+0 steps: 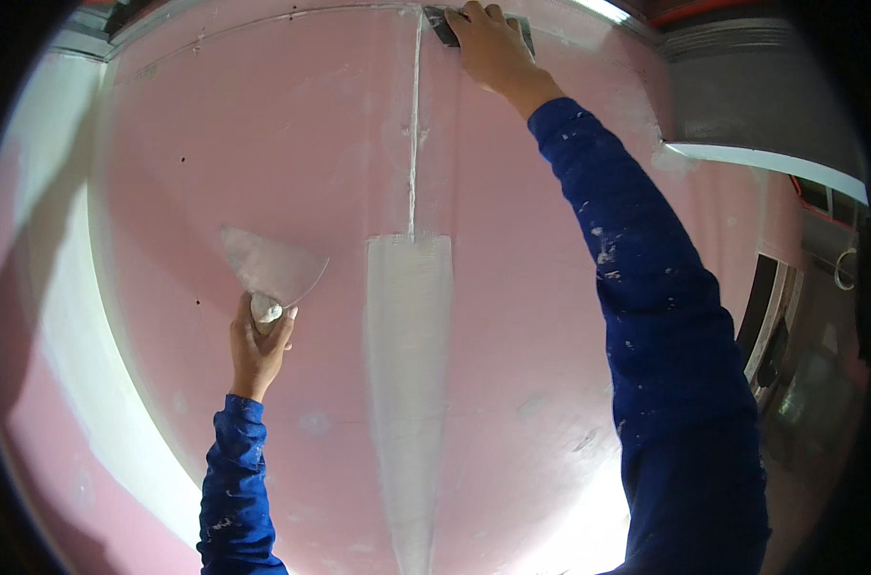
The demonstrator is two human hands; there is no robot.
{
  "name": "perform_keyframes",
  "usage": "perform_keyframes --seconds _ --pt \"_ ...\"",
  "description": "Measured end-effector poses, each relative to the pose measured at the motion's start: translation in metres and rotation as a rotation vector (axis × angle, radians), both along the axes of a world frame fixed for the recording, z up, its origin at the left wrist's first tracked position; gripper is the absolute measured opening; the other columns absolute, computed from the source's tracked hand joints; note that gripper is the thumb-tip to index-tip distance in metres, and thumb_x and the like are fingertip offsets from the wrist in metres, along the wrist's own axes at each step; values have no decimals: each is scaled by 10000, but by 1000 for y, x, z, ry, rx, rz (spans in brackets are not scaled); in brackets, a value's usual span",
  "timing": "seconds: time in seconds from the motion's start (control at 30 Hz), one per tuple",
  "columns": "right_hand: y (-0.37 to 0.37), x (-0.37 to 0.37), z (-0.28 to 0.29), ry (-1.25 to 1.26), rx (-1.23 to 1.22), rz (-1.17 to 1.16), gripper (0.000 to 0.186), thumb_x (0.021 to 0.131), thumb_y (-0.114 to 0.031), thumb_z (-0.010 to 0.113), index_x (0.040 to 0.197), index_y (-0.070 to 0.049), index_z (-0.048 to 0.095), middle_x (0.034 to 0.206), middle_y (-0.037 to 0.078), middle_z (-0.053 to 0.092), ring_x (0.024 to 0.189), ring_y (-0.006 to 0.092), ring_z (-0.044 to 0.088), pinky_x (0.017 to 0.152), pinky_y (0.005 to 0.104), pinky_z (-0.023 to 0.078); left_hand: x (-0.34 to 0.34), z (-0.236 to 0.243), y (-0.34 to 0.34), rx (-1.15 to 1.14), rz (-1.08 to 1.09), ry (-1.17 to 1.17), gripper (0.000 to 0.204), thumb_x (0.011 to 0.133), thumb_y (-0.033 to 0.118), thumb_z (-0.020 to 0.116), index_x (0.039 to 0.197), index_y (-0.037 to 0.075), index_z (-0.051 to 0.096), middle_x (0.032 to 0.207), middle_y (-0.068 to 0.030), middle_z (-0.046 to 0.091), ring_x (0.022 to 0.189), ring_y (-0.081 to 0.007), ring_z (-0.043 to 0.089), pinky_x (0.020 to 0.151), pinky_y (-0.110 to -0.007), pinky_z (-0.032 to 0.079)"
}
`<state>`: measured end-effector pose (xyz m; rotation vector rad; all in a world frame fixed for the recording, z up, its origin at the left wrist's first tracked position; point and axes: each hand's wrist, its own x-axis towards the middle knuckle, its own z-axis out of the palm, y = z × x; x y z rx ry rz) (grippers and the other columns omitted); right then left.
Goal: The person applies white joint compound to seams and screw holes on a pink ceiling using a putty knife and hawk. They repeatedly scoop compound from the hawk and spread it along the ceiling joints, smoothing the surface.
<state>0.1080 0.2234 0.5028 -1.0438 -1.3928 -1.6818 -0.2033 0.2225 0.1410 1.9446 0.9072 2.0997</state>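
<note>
Left hand: your left hand [256,350] is closed around the handle of a wide scraper [275,265], its blade fanning away toward the far side; the grip seems low on the tool to leave the whole blade free.
Right hand: your right hand [498,53] is clamped on a dark flat blade [441,27], fingers spread over it, likely to press its edge evenly; whether all of that edge touches the board is hidden.
Between the hands: they are well apart, the left one nearer, the right one at full reach on the far side.
Pink board: the pink board [301,182] fills the middle, under both tools.
Seam: a narrow white seam [414,134] runs from beside the dark blade toward you, ending at the smooth grey-white band [409,335]; your blade sits at its far end, just right of it.
Left edge: a broad white strip [129,383] curves along the board's left side.
Right edge: a dark grey panel [761,81], a pale curved trim [771,163] and a hanging cable loop [844,269] lie beyond your sleeve.
In the way: your right sleeve [661,287] hides much of the board's right part, and glare whitens the near right.
</note>
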Motion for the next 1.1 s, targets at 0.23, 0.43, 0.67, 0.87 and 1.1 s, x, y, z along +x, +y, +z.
perform_keyframes --seconds 0.23,0.43,0.67,0.87,1.1 --pt "14 51 2 3 -99 -13 354 955 -140 508 1269 -50 644 1237 194 654 1124 389 642 956 507 524 5 0 2 -5 1 -49 288 920 152 745 1099 23 559 833 -25 659 647 -71 617 514 -243 571" --pt "29 53 77 417 -298 -184 429 987 -181 486 1396 -86 575 1295 183 615 1217 393 596 973 512 519 3 -1 5 41 -18 -34 272 907 168 764 1034 37 562 794 -34 667 592 -98 631 481 -253 542" --pt "34 -59 14 -7 -91 -1 251 893 -181 557 988 -52 750 1032 189 741 975 340 715 829 470 561 4 -3 7 26 -33 -53 280 913 165 754 1072 26 570 774 -30 661 587 -95 621 500 -258 561" --pt "-42 58 -16 71 -275 -24 425 977 -126 500 1393 -107 585 1283 197 630 1206 390 595 992 501 500 4 -1 6 -32 -45 -52 342 924 160 739 1170 -1 565 788 -28 642 621 -79 609 517 -257 578" --pt "-41 250 14 -50 -4 -26 449 941 -36 509 1362 -139 630 1217 171 686 1092 361 661 991 492 503 3 -6 9 19 -43 -43 361 940 174 726 1201 -4 553 830 -28 634 622 -81 588 519 -260 576"
